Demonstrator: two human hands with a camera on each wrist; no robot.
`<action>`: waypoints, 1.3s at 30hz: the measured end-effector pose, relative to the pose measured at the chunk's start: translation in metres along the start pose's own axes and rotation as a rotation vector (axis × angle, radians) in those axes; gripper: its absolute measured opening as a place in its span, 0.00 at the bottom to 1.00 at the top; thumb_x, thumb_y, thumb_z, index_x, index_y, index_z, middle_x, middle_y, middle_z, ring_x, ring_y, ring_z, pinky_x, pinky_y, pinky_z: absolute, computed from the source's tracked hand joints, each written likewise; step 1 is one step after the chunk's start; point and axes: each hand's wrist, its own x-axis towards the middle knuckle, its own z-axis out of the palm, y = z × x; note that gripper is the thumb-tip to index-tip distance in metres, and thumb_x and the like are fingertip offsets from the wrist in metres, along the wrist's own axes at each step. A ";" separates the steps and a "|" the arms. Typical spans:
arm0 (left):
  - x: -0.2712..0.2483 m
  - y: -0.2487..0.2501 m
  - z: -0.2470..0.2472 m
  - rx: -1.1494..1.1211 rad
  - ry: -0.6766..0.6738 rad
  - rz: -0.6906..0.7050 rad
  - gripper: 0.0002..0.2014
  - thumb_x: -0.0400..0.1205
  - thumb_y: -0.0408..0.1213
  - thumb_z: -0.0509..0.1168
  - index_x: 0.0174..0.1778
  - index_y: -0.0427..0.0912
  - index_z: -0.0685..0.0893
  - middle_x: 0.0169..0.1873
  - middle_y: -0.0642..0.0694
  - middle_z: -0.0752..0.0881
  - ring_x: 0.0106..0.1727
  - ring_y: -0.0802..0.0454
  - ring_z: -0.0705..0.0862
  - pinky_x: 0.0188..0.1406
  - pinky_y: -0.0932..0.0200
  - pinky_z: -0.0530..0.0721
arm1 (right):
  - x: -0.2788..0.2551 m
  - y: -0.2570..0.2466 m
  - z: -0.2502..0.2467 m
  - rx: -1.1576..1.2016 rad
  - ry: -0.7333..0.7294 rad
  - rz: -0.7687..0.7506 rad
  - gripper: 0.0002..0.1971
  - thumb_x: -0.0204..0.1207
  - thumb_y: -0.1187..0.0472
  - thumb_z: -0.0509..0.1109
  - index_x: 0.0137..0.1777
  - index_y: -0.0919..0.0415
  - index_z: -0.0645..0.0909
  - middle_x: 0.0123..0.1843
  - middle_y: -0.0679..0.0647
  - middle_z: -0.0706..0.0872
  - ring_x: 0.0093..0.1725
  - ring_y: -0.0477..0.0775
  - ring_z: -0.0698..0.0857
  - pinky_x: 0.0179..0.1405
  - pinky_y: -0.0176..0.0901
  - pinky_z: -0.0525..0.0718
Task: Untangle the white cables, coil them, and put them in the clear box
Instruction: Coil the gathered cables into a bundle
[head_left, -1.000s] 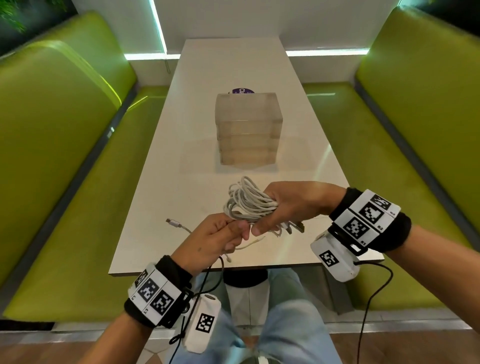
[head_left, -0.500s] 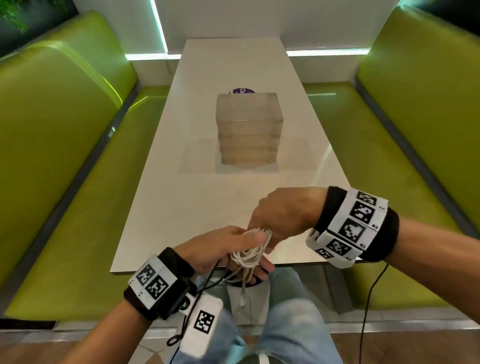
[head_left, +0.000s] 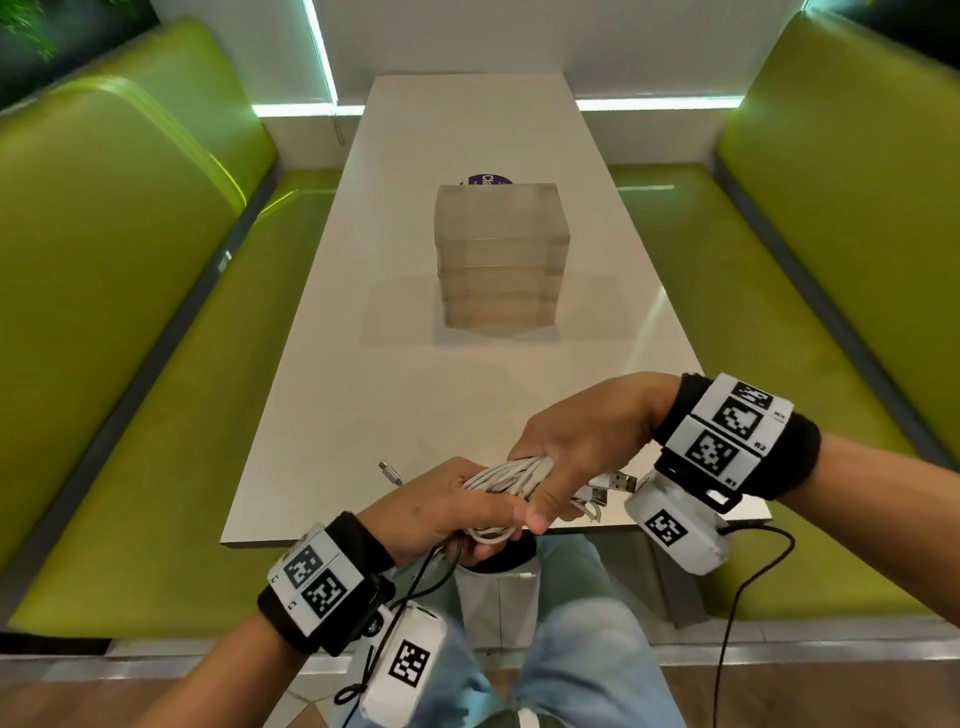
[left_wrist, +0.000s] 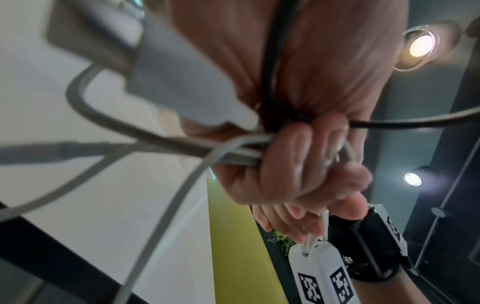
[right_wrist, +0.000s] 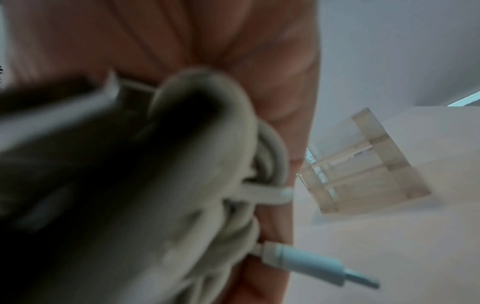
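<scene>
A bundle of white cables (head_left: 511, 477) hangs between both hands over the table's near edge. My right hand (head_left: 566, 467) wraps around the bundle from above; USB plugs (head_left: 615, 482) stick out past its thumb side. My left hand (head_left: 457, 506) grips the bundle's lower strands, fingers curled round the white cables (left_wrist: 241, 150). A small plug (head_left: 389, 472) pokes up left of the hands. In the right wrist view the white cables (right_wrist: 233, 185) fill the palm and a pale connector (right_wrist: 311, 265) juts out. The clear box (head_left: 501, 254) stands closed mid-table, also seen as the clear box (right_wrist: 363, 162).
The white table (head_left: 363, 338) runs away from me between green benches (head_left: 130, 312) on both sides. A purple round sticker (head_left: 488, 180) lies behind the box. Black wrist-camera wires (head_left: 737, 597) hang below the table edge near my knees.
The hands dropped toward the table's near edge, then rose slightly. My right hand turned over the bundle and now clasps it from above, with the USB plugs showing to the right.
</scene>
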 end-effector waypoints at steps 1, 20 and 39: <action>0.000 0.000 0.001 -0.004 -0.007 -0.002 0.19 0.72 0.45 0.71 0.42 0.29 0.82 0.29 0.35 0.76 0.22 0.52 0.72 0.17 0.67 0.66 | 0.000 0.001 0.000 0.003 -0.002 0.005 0.11 0.74 0.58 0.74 0.46 0.67 0.81 0.30 0.51 0.84 0.30 0.51 0.82 0.30 0.40 0.80; 0.001 -0.007 -0.008 -0.088 0.121 0.171 0.39 0.71 0.75 0.56 0.53 0.39 0.83 0.32 0.41 0.82 0.40 0.41 0.87 0.44 0.46 0.86 | -0.040 0.000 -0.038 0.018 0.426 0.050 0.11 0.75 0.62 0.73 0.32 0.59 0.78 0.25 0.51 0.82 0.24 0.50 0.79 0.26 0.40 0.78; 0.017 -0.007 -0.004 -0.257 0.534 0.405 0.14 0.85 0.43 0.59 0.37 0.41 0.82 0.22 0.49 0.70 0.22 0.54 0.70 0.24 0.62 0.73 | -0.032 -0.005 -0.030 0.127 0.612 -0.019 0.14 0.75 0.61 0.73 0.28 0.57 0.78 0.25 0.49 0.83 0.25 0.50 0.81 0.28 0.44 0.78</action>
